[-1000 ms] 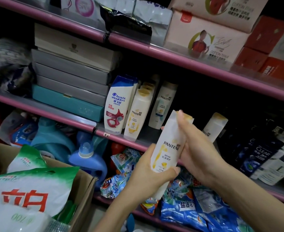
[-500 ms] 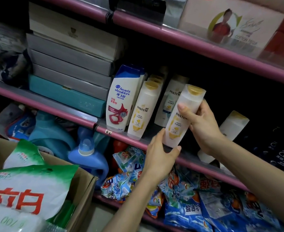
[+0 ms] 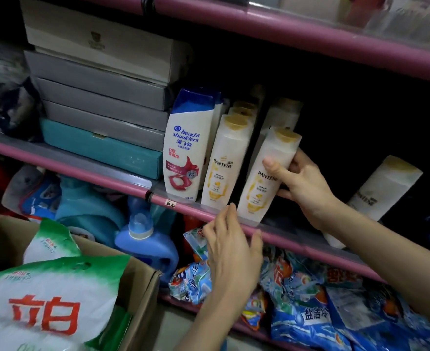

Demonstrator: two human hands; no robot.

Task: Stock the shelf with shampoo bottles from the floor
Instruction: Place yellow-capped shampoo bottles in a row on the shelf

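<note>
Standing on the shelf [image 3: 295, 235] at its front edge is the Pantene bottle [image 3: 265, 178] in hand, upright with a slight lean, its base just behind the pink rail. The right hand [image 3: 301, 183] holds it round the upper body, thumb across the front and fingers behind, so that grip is closed on the bottle. Left of this bottle stands a row of like Pantene bottles [image 3: 227, 160], close beside it, and left of those a Head & Shoulders bottle [image 3: 187, 150]. Right of the held bottle, well apart, another white bottle [image 3: 381, 188] leans back in the dark. The left hand [image 3: 231, 247] hovers just below the bottle's base, in front of the rail, fingers loose and spread, holding nothing.

The step in hand looks like the placing itself: the bottle is down, or nearly so, and being squared up. Next, I judge, the right hand should straighten it, let go without tipping it into its neighbours, and reach down for another bottle; none on the floor are in view.
</note>
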